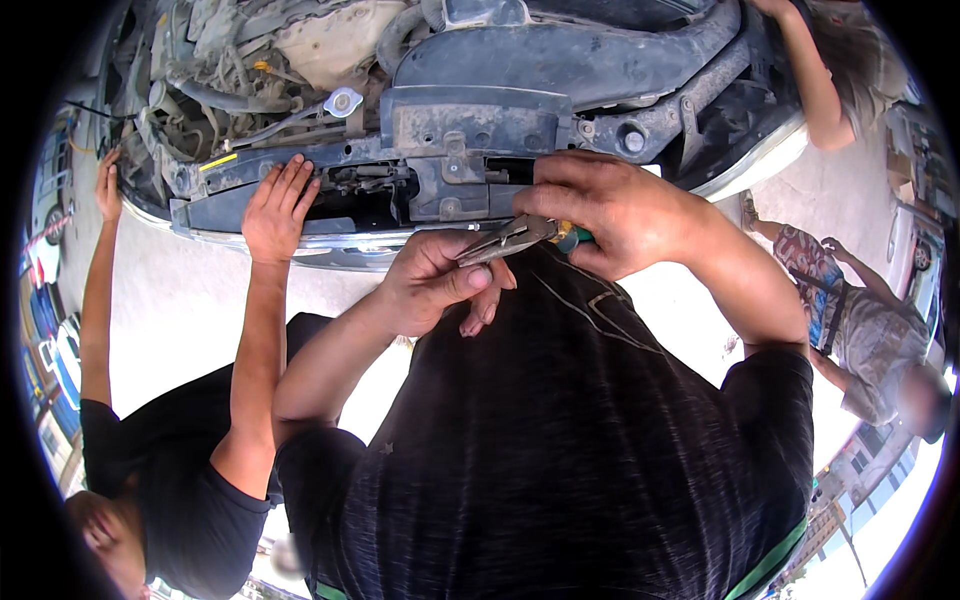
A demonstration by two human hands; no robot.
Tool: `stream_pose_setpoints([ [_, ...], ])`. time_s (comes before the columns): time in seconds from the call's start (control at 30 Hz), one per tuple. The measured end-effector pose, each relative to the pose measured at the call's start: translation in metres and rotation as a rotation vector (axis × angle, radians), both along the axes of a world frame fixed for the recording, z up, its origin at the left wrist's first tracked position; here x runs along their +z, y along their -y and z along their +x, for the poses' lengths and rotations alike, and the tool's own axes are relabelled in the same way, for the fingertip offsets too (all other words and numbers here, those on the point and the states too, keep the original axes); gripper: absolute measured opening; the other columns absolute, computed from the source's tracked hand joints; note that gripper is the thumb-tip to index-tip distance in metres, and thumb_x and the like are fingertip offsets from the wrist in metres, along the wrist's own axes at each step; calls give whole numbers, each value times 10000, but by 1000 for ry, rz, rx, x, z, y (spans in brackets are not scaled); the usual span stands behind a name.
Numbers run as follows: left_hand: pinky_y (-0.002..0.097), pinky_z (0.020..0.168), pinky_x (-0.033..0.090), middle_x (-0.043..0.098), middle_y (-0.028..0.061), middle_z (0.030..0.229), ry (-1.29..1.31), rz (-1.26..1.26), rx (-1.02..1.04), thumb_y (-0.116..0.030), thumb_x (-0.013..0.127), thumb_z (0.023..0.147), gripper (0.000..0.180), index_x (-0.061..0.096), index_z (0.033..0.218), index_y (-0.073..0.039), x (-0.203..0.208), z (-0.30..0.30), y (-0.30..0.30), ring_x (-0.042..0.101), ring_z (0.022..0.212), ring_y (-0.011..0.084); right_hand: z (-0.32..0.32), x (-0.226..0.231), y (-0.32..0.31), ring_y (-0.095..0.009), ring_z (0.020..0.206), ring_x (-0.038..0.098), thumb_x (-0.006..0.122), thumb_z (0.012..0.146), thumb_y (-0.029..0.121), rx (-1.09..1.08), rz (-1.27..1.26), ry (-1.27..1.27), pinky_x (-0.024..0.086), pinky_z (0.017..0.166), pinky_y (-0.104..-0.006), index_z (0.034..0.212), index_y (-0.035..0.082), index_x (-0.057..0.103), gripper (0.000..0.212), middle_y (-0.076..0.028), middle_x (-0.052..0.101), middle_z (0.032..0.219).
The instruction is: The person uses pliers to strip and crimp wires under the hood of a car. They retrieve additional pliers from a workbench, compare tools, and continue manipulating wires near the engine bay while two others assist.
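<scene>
My right hand (625, 215) is wrapped round the green and yellow handle of a pair of pliers (512, 240). The worn metal jaws point left, toward my left hand (420, 285). That hand is closed, its thumb pressed against the fingers right at the jaw tips. Whatever it may pinch there is too small or too hidden to make out. Both hands are in front of my chest, just above the front edge of an open engine bay. The car's latch panel (450, 185) lies right behind them.
A radiator cap (342, 102) and a large black air duct (540, 60) are in the engine bay. At left, a co-worker in black rests a hand (275, 212) on the front panel. Another person's arm (815, 85) leans in at far right, and someone in shorts (805, 270) stands behind.
</scene>
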State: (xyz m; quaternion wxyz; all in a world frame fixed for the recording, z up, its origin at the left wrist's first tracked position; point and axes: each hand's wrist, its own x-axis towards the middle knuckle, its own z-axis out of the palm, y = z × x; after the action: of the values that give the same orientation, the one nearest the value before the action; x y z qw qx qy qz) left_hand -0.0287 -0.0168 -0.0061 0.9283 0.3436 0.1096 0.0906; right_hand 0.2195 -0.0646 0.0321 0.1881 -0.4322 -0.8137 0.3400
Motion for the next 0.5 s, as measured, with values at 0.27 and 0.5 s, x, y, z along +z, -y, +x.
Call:
stream_pose_setpoints([
  [0.27,208,484,341,619,89,729,-2,115,75,-197,542,930,304,606,1021,86,7,-8,0,429,510,66,-16,12,8,-311,894,526,662,484,30,-43,50,22,453,794,-404,1124,52,544,651,-119,480,977],
  [0.5,227,391,255,571,108,623,-168,131,142,-260,539,941,392,602,902,125,27,-18,12,348,399,60,-26,0,27,-322,989,461,672,510,36,-124,28,-88,380,875,-438,1135,45,533,640,-132,441,1005],
])
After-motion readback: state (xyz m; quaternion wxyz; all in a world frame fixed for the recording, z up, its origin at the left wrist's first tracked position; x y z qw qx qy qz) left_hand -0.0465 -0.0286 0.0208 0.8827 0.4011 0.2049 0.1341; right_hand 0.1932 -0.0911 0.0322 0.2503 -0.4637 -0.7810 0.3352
